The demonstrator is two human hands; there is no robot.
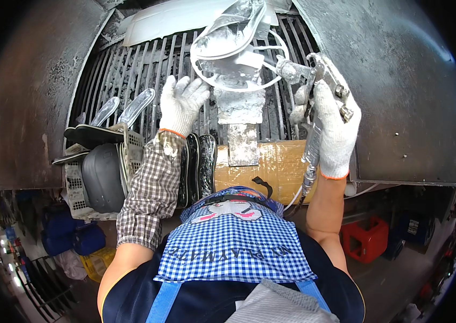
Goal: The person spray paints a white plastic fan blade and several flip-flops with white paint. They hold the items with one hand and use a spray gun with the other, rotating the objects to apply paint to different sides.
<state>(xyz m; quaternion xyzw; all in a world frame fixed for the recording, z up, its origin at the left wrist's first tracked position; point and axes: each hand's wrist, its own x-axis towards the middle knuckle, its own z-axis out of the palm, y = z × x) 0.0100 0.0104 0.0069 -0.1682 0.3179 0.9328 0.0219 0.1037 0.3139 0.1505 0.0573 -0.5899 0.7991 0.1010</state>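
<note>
My left hand [181, 105], in a white knit glove, is open with its fingers spread over the metal grating. It is close to a white ring [211, 82] on a coated stand [240, 105]. A glossy, pale shoe-sole-shaped piece [228, 40] rests on top of that ring. My right hand [338, 126], gloved as well, is wrapped round a metal spray gun [314, 134]. The gun's nozzle end points left toward the ring, apart from it. A hose runs down from its handle. Part of the gun is hidden by my fingers.
Two shiny sole-shaped pieces [137, 107] lean at the grating's left. A white plastic basket [75, 188] holds dark soles, with more black soles [206, 164] beside my left forearm. A taped cardboard panel [281, 161] lies in front. Metal walls [400, 97] flank both sides.
</note>
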